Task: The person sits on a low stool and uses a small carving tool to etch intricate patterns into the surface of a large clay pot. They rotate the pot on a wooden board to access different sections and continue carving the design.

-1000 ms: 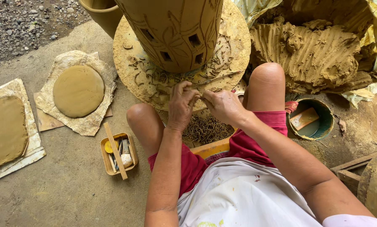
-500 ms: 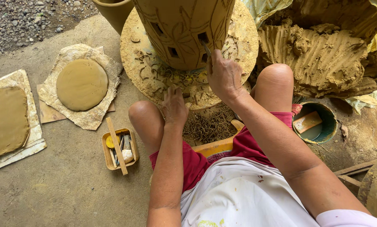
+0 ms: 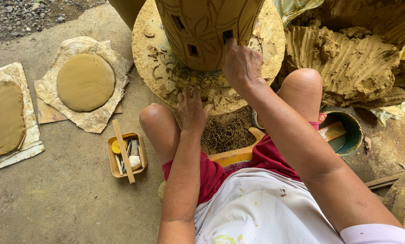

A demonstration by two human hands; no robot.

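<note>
A tall unfired clay pot (image 3: pixel 207 27) with carved leaf lines and small square cut-outs stands on a round turntable (image 3: pixel 157 68) strewn with clay trimmings. My right hand (image 3: pixel 241 65) reaches up to the pot's lower wall, its fingertips at a square cut-out; whether it holds a tool is hidden. My left hand (image 3: pixel 191 110) rests flat, fingers spread, on the turntable's near edge between my knees.
A round clay slab (image 3: pixel 85 81) lies on cloth at left, another slab (image 3: pixel 3 119) farther left. A small yellow tray of tools (image 3: pixel 125 156) sits by my left knee. A clay heap (image 3: pixel 347 58) and a green bucket (image 3: pixel 347 133) are at right.
My right hand rose from the turntable's edge to the pot wall. My left hand dropped and spread flat on the turntable's near edge. The view shifted closer.
</note>
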